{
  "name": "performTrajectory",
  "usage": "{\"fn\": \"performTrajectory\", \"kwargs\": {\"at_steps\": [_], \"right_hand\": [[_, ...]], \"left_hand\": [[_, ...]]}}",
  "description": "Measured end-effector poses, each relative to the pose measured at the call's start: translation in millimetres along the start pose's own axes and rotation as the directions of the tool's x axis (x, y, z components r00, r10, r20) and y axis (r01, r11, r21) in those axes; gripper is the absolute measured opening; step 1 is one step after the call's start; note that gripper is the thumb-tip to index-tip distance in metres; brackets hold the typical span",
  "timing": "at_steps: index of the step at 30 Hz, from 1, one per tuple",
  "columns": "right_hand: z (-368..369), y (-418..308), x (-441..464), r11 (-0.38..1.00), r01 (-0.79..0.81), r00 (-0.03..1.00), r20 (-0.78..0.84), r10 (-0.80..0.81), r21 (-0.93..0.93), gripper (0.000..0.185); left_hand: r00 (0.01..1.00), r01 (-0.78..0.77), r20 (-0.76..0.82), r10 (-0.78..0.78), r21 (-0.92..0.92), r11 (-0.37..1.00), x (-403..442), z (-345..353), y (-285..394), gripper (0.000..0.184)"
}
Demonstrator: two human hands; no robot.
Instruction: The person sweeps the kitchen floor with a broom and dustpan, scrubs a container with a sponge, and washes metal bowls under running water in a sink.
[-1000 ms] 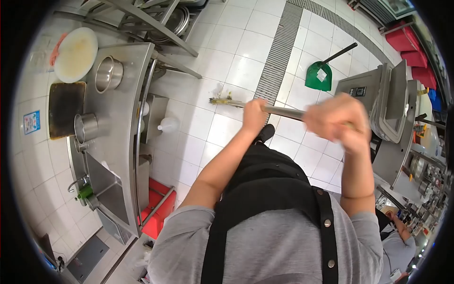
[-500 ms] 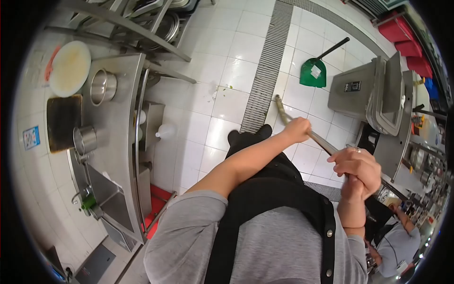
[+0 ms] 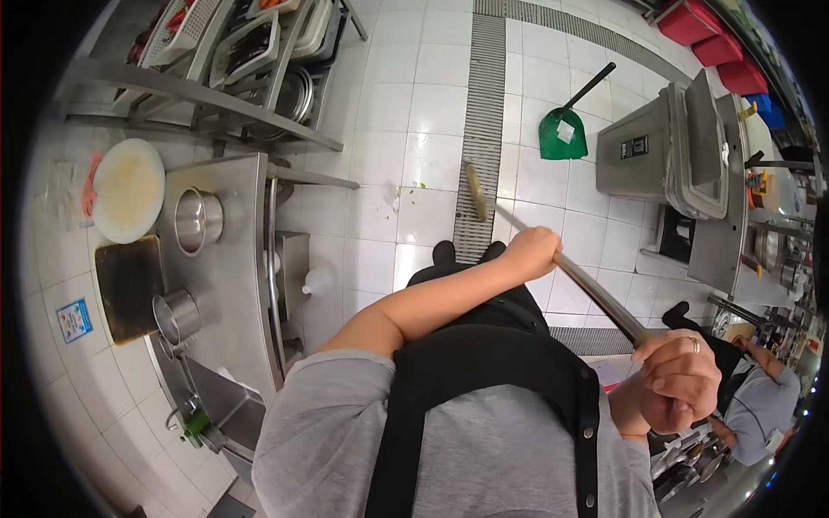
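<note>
A long metal-handled broom [image 3: 596, 290] slants across the view, its yellowish head [image 3: 476, 193] over the floor drain grate [image 3: 485, 104]. My left hand [image 3: 533, 253] is closed round the middle of the handle. Near the handle's top end, my right hand [image 3: 680, 380], with a ring on one finger, is wrapped round it. Small green and pale scraps [image 3: 413, 192] lie on the white tiles left of the grate. Beyond my hands, a green dustpan [image 3: 563, 134] with a black handle rests on the floor.
A grey lidded bin [image 3: 635, 147] stands at the right. At the left are a steel counter [image 3: 233, 194] with pots [image 3: 198, 221] and a rack [image 3: 216, 108] with trays. Another person [image 3: 760, 401] is at the lower right. A white jug [image 3: 318, 281] sits by the counter.
The broom head has swung from the scraps to the right, then back left onto the grate. My right hand has moved lower, and both hands still grip the handle.
</note>
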State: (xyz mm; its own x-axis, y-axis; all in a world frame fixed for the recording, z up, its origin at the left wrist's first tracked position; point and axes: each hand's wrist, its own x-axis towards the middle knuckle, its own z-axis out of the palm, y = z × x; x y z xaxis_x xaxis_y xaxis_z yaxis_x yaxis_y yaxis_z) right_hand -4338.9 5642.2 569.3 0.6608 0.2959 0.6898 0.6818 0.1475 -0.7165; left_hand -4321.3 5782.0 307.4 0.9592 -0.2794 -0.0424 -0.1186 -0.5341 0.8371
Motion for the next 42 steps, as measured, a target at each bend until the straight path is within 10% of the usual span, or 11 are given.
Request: {"fn": "performTrajectory", "kwargs": {"at_steps": [6,18,21,24,26,31,32,34,37,40,42], "right_hand": [[49,57,6,0.91,-0.016,0.938,0.31,0.157,-0.414,0.012],[-143,114,20,0.87,-0.483,0.875,-0.009,0.485,-0.099,0.02],[-195,79,47,0.24,-0.546,0.537,-0.115,0.836,-0.803,0.015],[-200,114,21,0.032,-0.128,0.688,-0.066,0.722,-0.991,0.034],[-216,172,-29,-0.028,-0.044,0.571,-0.048,0.82,-0.999,0.053],[-276,219,-100,-0.215,-0.825,-0.088,-0.256,0.963,-0.522,0.078],[-274,219,-120,-0.189,-0.814,-0.059,-0.245,0.968,-0.55,0.074],[-258,206,-163,-0.156,-0.79,-0.015,-0.236,0.972,-0.593,0.066],[-267,171,-210,-0.115,-0.949,-0.053,-0.212,0.976,-0.293,0.048],[-285,107,-203,-0.44,-0.896,-0.4,-0.334,0.854,-0.053,0.04],[-285,76,-222,-0.515,-0.853,-0.512,-0.338,0.79,0.087,0.043]], "left_hand": [[0.99,-0.139,-0.003,0.14,0.024,0.99,66,-4,-107,0.017],[0.995,-0.029,0.096,-0.011,0.408,0.912,158,35,-65,0.02],[0.888,-0.095,0.435,-0.148,0.489,0.867,217,74,-10,0.016],[0.725,-0.279,0.678,-0.124,0.454,0.846,254,133,54,0.02],[0.647,-0.432,0.761,-0.037,0.406,0.805,259,174,87,0.022],[0.378,-0.474,0.924,0.056,0.141,0.869,280,218,89,0.035],[0.012,-0.341,0.999,-0.032,0.034,0.94,291,245,59,0.054],[0.023,0.13,0.996,0.085,-0.087,0.988,282,248,12,0.071],[0.257,-0.214,0.958,0.125,-0.07,0.974,316,239,-12,0.067],[0.405,0.233,0.906,-0.125,0.03,0.972,419,199,-40,0.052],[0.833,0.042,0.52,-0.19,0.285,0.958,490,204,-125,0.051]]}}
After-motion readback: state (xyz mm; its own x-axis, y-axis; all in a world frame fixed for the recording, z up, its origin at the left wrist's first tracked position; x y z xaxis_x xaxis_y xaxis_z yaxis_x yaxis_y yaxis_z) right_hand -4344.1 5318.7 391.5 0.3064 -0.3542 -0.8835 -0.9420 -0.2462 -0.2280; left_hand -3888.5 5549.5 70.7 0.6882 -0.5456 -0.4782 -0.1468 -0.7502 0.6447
